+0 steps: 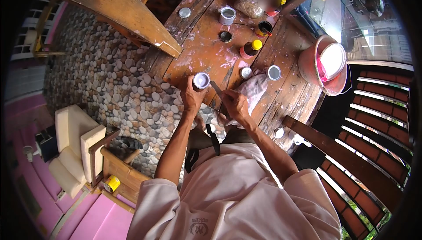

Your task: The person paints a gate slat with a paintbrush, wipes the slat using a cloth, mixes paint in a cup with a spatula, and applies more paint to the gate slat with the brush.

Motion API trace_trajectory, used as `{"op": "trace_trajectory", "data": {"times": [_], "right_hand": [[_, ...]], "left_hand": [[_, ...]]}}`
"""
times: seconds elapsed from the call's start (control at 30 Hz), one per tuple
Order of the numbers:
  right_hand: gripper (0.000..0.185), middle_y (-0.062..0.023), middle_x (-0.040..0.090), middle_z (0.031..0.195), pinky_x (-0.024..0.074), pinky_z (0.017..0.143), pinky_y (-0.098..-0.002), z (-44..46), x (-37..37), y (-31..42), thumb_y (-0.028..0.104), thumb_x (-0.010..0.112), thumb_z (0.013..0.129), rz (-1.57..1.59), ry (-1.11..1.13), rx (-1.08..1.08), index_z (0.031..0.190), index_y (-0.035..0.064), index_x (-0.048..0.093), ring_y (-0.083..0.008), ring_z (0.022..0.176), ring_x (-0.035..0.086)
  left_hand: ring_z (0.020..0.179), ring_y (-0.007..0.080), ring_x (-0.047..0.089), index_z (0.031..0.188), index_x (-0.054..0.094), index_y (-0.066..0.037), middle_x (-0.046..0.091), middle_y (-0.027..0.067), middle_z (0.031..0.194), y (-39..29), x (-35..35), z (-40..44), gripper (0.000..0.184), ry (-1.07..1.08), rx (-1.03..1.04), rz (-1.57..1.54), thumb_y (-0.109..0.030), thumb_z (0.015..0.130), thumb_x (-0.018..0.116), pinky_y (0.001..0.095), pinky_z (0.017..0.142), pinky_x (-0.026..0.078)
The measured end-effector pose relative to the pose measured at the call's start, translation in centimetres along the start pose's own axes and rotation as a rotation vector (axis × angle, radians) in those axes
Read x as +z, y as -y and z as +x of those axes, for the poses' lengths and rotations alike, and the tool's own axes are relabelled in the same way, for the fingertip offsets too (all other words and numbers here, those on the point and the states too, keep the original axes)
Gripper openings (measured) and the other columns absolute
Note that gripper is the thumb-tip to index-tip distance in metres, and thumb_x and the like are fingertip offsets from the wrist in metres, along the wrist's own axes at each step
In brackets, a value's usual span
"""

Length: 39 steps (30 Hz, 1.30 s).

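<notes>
My left hand [192, 97] is wrapped round a small open paint can [201, 81] with pale lavender paint inside, held at the near edge of the wooden table. In my right hand [236, 104] is a flat grey blade-like tool [216, 88], gripped near its lower end. Its tip points up and left and is close to the can's right side, outside the can. A stained rag [255, 91] lies just beyond my right hand. Near the rag are a small tin [245, 73] and a round grey-topped tin [274, 73].
The paint-stained table [198, 49] holds a yellow-capped bottle [251, 49], an open can [227, 16], a dark can [263, 29] and a lid [184, 12]. A reddish bucket [311, 60] stands at right. A wooden post [127, 13] crosses the upper left; slatted railing [373, 125] is at right.
</notes>
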State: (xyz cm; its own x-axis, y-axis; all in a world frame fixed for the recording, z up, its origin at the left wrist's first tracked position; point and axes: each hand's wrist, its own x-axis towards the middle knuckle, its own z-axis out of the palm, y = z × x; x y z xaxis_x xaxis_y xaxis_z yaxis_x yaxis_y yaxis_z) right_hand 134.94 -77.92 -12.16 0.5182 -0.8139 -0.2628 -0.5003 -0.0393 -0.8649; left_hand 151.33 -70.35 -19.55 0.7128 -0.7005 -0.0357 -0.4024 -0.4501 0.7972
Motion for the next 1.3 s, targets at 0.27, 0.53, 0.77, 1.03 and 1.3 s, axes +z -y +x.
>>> {"op": "trace_trajectory", "data": {"times": [0.27, 0.53, 0.77, 1.03, 1.3], "right_hand": [[0.017, 0.0062, 0.059, 0.071, 0.0379, 0.055, -0.0226, 1.3, 0.5, -5.3, 0.020, 0.065, 0.092, 0.666, 0.284, 0.193, 0.093, 0.0038, 0.070, -0.0043, 0.060, 0.050], [0.023, 0.0019, 0.062, 0.070, 0.0411, 0.056, -0.0262, 1.2, 0.1, -4.0, 0.022, 0.063, 0.092, 0.366, 0.126, 0.137, 0.091, 0.0009, 0.069, -0.0077, 0.063, 0.052], [0.016, -0.0177, 0.068, 0.079, 0.0507, 0.065, -0.0362, 1.1, 0.7, -1.2, 0.015, 0.065, 0.087, 0.023, -0.032, 0.066, 0.094, 0.0015, 0.070, -0.0265, 0.072, 0.068], [0.015, -0.0185, 0.066, 0.082, 0.0499, 0.066, -0.0405, 0.8, 0.7, -1.1, 0.011, 0.063, 0.085, -0.041, -0.089, -0.088, 0.096, 0.0022, 0.070, -0.0345, 0.076, 0.066], [0.017, -0.0182, 0.064, 0.082, 0.0496, 0.066, -0.0428, 1.5, -1.2, 0.2, 0.011, 0.059, 0.087, -0.138, -0.052, -0.184, 0.098, 0.0039, 0.070, -0.0374, 0.079, 0.065]], "left_hand": [[0.091, 0.0372, 0.066, 0.120, 0.052, -0.011, 0.068, 0.0163, 0.098, 1.0, 0.3, 0.0, 0.067, -0.031, 0.036, -0.008, -0.039, 0.068, 0.085, 0.0439, 0.074, 0.051], [0.097, 0.0362, 0.065, 0.125, 0.050, -0.008, 0.067, 0.0183, 0.106, 0.5, -0.1, -0.2, 0.073, -0.002, 0.001, -0.030, -0.030, 0.066, 0.088, 0.0421, 0.080, 0.051], [0.087, 0.0265, 0.064, 0.112, 0.051, -0.006, 0.064, 0.0128, 0.095, -0.1, 0.3, -0.3, 0.059, -0.058, 0.046, -0.060, -0.025, 0.069, 0.087, 0.0386, 0.077, 0.050], [0.089, 0.0330, 0.067, 0.117, 0.054, -0.010, 0.068, 0.0139, 0.095, 0.3, 0.6, -0.3, 0.066, -0.079, 0.024, 0.006, -0.038, 0.067, 0.087, 0.0402, 0.072, 0.052], [0.091, 0.0332, 0.068, 0.118, 0.056, -0.007, 0.069, 0.0156, 0.099, -0.1, 0.4, -0.3, 0.066, -0.087, 0.043, -0.048, -0.040, 0.069, 0.085, 0.0394, 0.074, 0.052]]}}
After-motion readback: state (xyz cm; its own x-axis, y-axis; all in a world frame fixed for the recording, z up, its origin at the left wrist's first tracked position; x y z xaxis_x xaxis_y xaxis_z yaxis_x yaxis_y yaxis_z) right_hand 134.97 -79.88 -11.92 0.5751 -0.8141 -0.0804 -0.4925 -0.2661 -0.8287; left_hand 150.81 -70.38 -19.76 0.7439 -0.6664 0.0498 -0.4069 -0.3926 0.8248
